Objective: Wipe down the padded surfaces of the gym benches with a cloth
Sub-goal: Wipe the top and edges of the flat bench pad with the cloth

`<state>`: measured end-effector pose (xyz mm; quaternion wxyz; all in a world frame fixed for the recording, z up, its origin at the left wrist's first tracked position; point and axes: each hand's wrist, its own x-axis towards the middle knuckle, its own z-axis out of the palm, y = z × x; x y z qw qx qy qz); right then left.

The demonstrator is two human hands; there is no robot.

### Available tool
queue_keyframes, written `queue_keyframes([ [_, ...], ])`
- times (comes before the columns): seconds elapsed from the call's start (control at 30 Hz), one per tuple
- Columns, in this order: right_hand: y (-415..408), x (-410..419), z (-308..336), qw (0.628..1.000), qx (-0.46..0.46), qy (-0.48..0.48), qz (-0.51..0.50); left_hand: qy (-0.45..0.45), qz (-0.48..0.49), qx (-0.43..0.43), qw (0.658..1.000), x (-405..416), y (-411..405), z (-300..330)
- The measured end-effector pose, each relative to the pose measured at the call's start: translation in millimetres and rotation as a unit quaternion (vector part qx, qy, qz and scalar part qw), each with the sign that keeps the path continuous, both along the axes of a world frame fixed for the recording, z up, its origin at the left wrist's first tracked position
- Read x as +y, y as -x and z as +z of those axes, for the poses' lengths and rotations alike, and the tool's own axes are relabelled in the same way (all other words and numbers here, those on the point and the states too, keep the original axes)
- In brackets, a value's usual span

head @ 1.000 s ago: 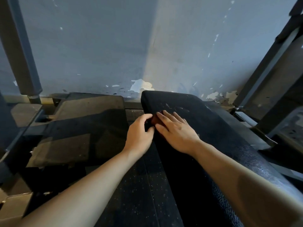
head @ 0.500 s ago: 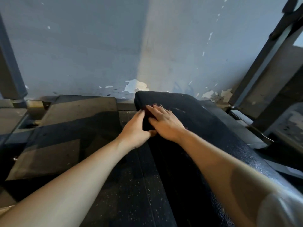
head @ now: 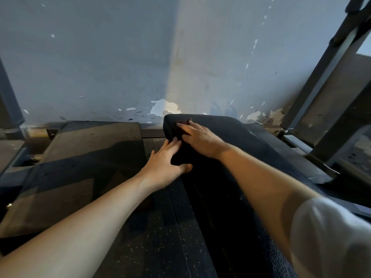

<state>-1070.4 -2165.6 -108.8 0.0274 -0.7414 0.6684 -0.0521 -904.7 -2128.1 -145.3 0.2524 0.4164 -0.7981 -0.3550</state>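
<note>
A black padded bench (head: 236, 161) runs from the lower right up to the wall. My right hand (head: 198, 137) lies flat near the pad's far left corner, fingers straight, pressing a dark reddish cloth (head: 181, 125) whose edge peeks out by the fingertips. My left hand (head: 166, 163) rests against the pad's left side edge, fingers extended and thumb spread onto the top; it holds nothing.
A peeling blue-grey wall (head: 120, 57) stands right behind the bench end. Dark rubber floor mats (head: 86, 157) lie to the left. A slanted metal machine frame (head: 329, 87) rises at the right, and a post (head: 8, 101) at the far left.
My right hand slid the cloth forward along the pad toward its far end near the wall. My left hand opened and followed along the pad's side edge.
</note>
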Motion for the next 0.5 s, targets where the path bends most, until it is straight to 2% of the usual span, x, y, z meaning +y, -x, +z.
queue_keyframes([
  [0.1, 51.5, 3.8, 4.7, 0.987, 0.086, 0.012, -0.135, -0.014, -0.005, 0.001, 1.000, 0.5, -0.5, -2.9],
  [0.17, 66.0, 7.4, 4.9, 0.970, 0.061, 0.018, -0.235, -0.015, -0.006, 0.002, 1.000, -0.6, -0.1, -3.0],
  [0.2, 60.3, 6.1, 3.8, 0.969, 0.033, 0.022, -0.246, -0.010, -0.006, -0.002, 1.000, -1.5, 0.4, -2.5],
  [0.23, 46.7, 2.3, 2.1, 0.974, 0.004, 0.031, -0.223, -0.003, -0.004, -0.007, 1.000, -2.5, 0.8, -2.0],
  [0.3, 10.2, -6.1, 1.6, 0.992, -0.055, 0.053, -0.102, 0.011, -0.002, -0.014, 1.000, -3.4, 1.3, -1.1],
  [0.4, -18.1, -14.0, 4.7, 0.995, -0.052, 0.058, 0.059, 0.021, 0.002, -0.021, 1.000, -2.8, 0.0, 1.0],
  [0.47, 2.5, -25.3, 4.1, 0.998, 0.009, 0.050, 0.041, 0.018, -0.002, -0.027, 0.999, -2.3, -1.8, 1.5],
  [0.5, 19.6, -31.5, 2.3, 0.997, 0.057, 0.044, -0.006, 0.017, -0.001, -0.030, 0.999, -2.7, -2.7, 1.5],
])
